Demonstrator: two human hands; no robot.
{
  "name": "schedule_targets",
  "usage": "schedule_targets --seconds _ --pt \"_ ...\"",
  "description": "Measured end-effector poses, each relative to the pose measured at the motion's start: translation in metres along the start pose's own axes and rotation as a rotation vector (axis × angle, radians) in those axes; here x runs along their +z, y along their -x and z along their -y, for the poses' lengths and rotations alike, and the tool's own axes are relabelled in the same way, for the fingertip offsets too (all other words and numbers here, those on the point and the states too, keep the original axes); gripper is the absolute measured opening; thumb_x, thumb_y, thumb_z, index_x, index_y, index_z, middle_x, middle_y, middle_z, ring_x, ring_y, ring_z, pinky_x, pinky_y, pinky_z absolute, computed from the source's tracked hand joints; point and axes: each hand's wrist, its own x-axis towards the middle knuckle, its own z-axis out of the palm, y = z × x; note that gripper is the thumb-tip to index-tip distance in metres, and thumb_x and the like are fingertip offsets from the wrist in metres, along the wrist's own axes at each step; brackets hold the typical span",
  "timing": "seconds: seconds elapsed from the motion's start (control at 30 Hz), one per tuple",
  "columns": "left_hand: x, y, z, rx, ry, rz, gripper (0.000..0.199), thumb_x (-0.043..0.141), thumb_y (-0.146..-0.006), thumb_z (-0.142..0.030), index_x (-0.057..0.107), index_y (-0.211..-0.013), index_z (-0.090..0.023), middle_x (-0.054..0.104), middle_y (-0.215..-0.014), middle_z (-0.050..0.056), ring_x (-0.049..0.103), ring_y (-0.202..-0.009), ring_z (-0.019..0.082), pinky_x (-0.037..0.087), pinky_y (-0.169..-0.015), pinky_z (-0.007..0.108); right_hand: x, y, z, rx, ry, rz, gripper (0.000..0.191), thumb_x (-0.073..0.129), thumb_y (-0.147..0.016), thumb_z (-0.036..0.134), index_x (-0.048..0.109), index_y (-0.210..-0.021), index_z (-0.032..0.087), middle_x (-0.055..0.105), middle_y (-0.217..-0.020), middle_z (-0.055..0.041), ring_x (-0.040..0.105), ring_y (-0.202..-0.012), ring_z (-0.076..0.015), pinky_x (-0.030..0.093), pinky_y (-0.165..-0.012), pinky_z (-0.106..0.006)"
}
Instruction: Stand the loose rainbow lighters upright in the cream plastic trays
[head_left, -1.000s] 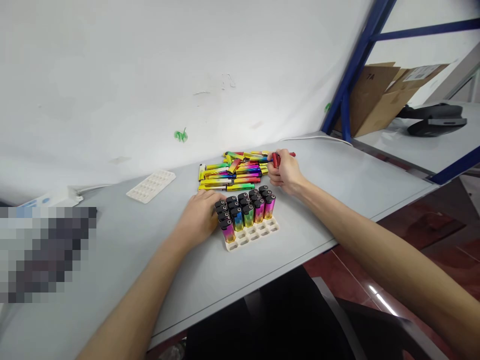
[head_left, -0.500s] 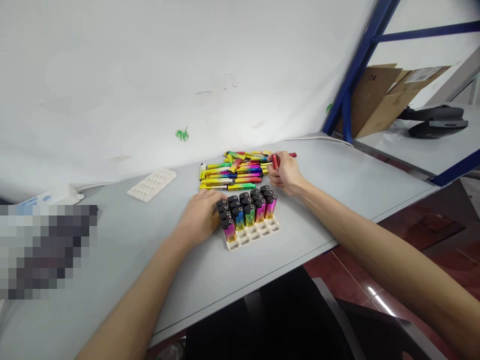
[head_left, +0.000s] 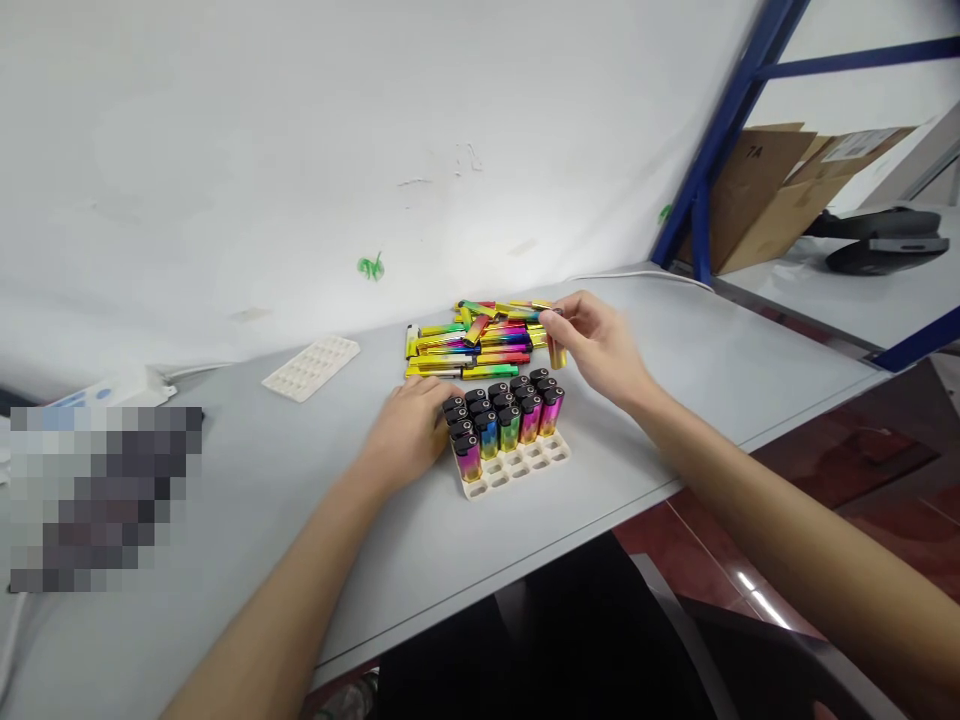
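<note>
A cream tray (head_left: 517, 466) with oval slots carries several shiny lighters (head_left: 509, 428) standing upright, their black tops up; its front slots hold none. My left hand (head_left: 409, 430) curls around the tray's left back corner, against the lighters there; its fingertips are partly hidden. Above and behind the tray's right back corner, my right hand (head_left: 604, 345) pinches a gold-bodied lighter (head_left: 556, 350) between thumb and fingers, body pointing down, its top covered by the fingers. Just left of that hand lies a pile of multicoloured lighters (head_left: 480, 345) on the table.
A second cream slotted tray (head_left: 311, 368) lies flat at the back left of the grey table (head_left: 420, 580). The white wall (head_left: 300, 150) rises behind. To the right stand a blue metal frame (head_left: 701, 220), cardboard boxes (head_left: 780, 190) and a black device (head_left: 885, 250). A blurred-out patch covers the far left.
My right hand has drawn a lighter up from the pile's right side and turned it body down, its fingers opening out more. My left hand stays at the tray. The view has shifted slightly.
</note>
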Motion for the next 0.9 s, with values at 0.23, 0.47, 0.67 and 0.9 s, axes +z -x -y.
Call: schedule_targets --seconds 0.23,0.47,0.67,0.9 --pt "0.004 0.001 0.004 0.027 -0.003 -0.025 0.023 0.054 -0.085 -0.016 0.066 -0.103 -0.022 0.07 -0.109 0.007 0.058 -0.104 0.026 0.046 -0.092 0.042 -0.028 0.035 0.081 -0.246 0.205 -0.02 0.024 0.075 -0.085 0.044 0.065 -0.084 0.022 0.061 -0.064 0.0014 0.054 -0.055 -0.0134 0.042 -0.049 -0.029" --pt "0.003 0.002 0.003 0.019 -0.03 -0.027 0.011 0.055 -0.085 -0.016 0.063 -0.091 -0.021 0.069 -0.106 0.008 0.058 -0.101 0.027 0.046 -0.086 0.041 0.003 0.069 0.093 -0.336 0.353 0.242 0.019 0.074 -0.088 0.036 0.065 -0.088 0.019 0.068 -0.071 0.0011 0.061 -0.058 -0.0116 0.048 -0.056 -0.026" --pt "0.004 0.002 0.005 0.066 -0.019 -0.038 0.009 0.059 -0.083 -0.017 0.062 -0.09 -0.022 0.07 -0.104 0.006 0.058 -0.1 0.026 0.045 -0.086 0.04 0.027 0.084 0.069 -0.303 0.586 0.352 0.019 0.069 -0.091 0.036 0.067 -0.094 0.017 0.072 -0.082 -0.0038 0.064 -0.062 -0.0142 0.048 -0.056 -0.027" --pt "0.005 0.004 0.004 0.078 -0.023 -0.05 0.013 0.053 -0.087 -0.015 0.063 -0.091 -0.022 0.07 -0.102 0.005 0.058 -0.099 0.025 0.044 -0.085 0.04 0.028 0.088 0.07 -0.186 0.592 0.325 0.031 0.063 -0.089 0.057 0.066 -0.099 0.028 0.072 -0.075 -0.0036 0.061 -0.056 -0.0197 0.042 -0.053 -0.032"
